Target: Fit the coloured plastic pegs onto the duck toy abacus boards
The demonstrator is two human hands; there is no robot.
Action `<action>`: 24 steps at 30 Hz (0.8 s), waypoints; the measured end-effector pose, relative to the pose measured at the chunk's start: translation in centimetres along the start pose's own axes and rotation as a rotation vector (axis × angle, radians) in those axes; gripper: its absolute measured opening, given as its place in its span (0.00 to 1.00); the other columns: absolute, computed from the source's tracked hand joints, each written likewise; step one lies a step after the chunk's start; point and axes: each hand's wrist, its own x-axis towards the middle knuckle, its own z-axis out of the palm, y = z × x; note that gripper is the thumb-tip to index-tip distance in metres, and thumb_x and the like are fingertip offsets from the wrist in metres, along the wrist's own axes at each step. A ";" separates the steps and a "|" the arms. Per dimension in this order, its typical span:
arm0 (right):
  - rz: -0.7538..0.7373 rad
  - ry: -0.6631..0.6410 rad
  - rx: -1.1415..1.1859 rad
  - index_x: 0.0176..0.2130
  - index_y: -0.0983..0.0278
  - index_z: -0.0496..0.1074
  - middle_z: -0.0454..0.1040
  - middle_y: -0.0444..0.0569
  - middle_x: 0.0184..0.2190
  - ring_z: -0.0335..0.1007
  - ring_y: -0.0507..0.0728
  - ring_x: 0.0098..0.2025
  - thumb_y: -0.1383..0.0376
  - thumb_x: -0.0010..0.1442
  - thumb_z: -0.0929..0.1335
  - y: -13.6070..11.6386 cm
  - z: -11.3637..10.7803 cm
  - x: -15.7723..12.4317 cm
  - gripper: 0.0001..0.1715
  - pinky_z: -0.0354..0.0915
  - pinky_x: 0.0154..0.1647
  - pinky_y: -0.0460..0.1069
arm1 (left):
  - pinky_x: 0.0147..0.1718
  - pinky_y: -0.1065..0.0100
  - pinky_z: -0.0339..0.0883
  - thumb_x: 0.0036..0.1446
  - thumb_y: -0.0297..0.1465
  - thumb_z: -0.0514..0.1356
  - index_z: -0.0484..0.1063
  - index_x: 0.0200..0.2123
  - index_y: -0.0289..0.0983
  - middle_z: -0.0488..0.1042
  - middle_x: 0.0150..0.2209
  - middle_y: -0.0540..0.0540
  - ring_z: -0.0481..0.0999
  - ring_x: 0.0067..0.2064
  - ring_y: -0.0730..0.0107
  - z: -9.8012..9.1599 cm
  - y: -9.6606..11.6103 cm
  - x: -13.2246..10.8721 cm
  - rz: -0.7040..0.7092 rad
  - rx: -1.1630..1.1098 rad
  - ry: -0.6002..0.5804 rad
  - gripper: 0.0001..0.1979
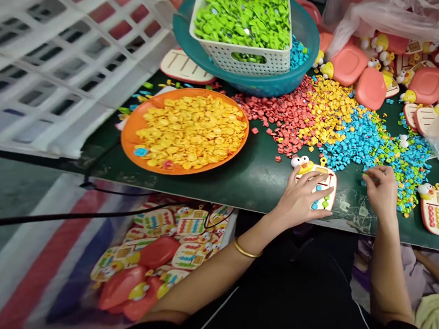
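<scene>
My left hand [302, 198] lies over a chick-faced toy board [332, 179] near the table's front edge, its fingers spread across it. Blue and green pieces show in the board's slots between the fingers; the rest is partly covered. To the right, my right hand [383, 192] is closed in a pinch at the edge of the loose pieces. A bit of blue shows at its fingertips, a small blue piece [363, 182]. Just beyond both hands spreads a pile of blue pieces [355, 138], next to yellow pieces [327, 109] and red pieces [285, 114].
An orange plate [129, 146] of yellow pieces stands left. Behind it, a white basket [211, 50] of green pieces sits in a teal basin [299, 82]. A filled toy board [437, 212] lies right. Red-backed toys [348, 65] pile up behind; more toys [158, 252] lie below the table.
</scene>
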 end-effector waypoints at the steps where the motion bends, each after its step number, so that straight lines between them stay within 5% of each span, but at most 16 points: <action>1: -0.012 -0.037 0.093 0.38 0.63 0.78 0.70 0.54 0.43 0.70 0.58 0.40 0.62 0.59 0.67 -1.0 0.5 -0.2 0.11 0.70 0.37 0.53 | 0.67 0.39 0.35 0.54 0.53 0.64 0.74 0.53 0.46 0.69 0.62 0.44 0.64 0.64 0.48 0.0 0.0 0.0 -0.005 -0.013 -0.002 0.27; 4: -0.064 -0.151 0.207 0.37 0.60 0.80 0.73 0.50 0.37 0.69 0.58 0.41 0.62 0.62 0.67 -3.8 3.1 -0.6 0.10 0.69 0.42 0.54 | 0.68 0.41 0.37 0.50 0.52 0.67 0.71 0.53 0.42 0.72 0.58 0.42 0.67 0.61 0.51 -0.3 0.1 0.1 -0.063 -0.073 0.002 0.31; 8: -0.058 -0.094 0.037 0.37 0.59 0.81 0.70 0.51 0.34 0.64 0.61 0.43 0.63 0.62 0.67 -5.5 6.0 -1.4 0.12 0.66 0.46 0.56 | 0.67 0.45 0.43 0.47 0.49 0.70 0.64 0.59 0.39 0.71 0.58 0.40 0.68 0.60 0.52 -0.8 0.5 0.6 -0.147 -0.106 0.001 0.40; 11: -0.108 -0.137 0.062 0.38 0.59 0.81 0.71 0.50 0.36 0.65 0.59 0.43 0.63 0.63 0.66 -4.1 5.4 -1.9 0.12 0.66 0.44 0.54 | 0.66 0.44 0.44 0.46 0.47 0.71 0.58 0.65 0.40 0.64 0.64 0.37 0.63 0.64 0.48 -1.1 0.7 1.1 -0.157 -0.042 -0.043 0.46; 16: 0.042 0.279 -0.171 0.39 0.66 0.80 0.71 0.55 0.36 0.64 0.60 0.38 0.60 0.63 0.67 1.9 1.0 -0.1 0.14 0.63 0.42 0.56 | 0.65 0.41 0.42 0.49 0.50 0.69 0.69 0.60 0.46 0.61 0.67 0.40 0.60 0.66 0.45 -0.8 0.5 1.1 -0.078 0.050 -0.087 0.36; 18: 0.073 0.291 -0.253 0.36 0.67 0.80 0.71 0.56 0.33 0.62 0.61 0.37 0.61 0.61 0.68 3.3 -0.1 0.6 0.13 0.61 0.42 0.57 | 0.65 0.41 0.41 0.52 0.51 0.66 0.70 0.58 0.47 0.62 0.67 0.42 0.59 0.66 0.46 -0.6 0.4 0.9 -0.056 0.057 -0.067 0.32; 24: -0.193 0.125 -0.128 0.43 0.60 0.80 0.73 0.52 0.37 0.65 0.60 0.41 0.60 0.66 0.65 -1.0 3.3 -0.5 0.14 0.64 0.44 0.55 | 0.67 0.45 0.39 0.49 0.53 0.67 0.59 0.67 0.40 0.64 0.65 0.39 0.61 0.65 0.46 -0.5 0.4 0.7 -0.103 -0.022 -0.056 0.47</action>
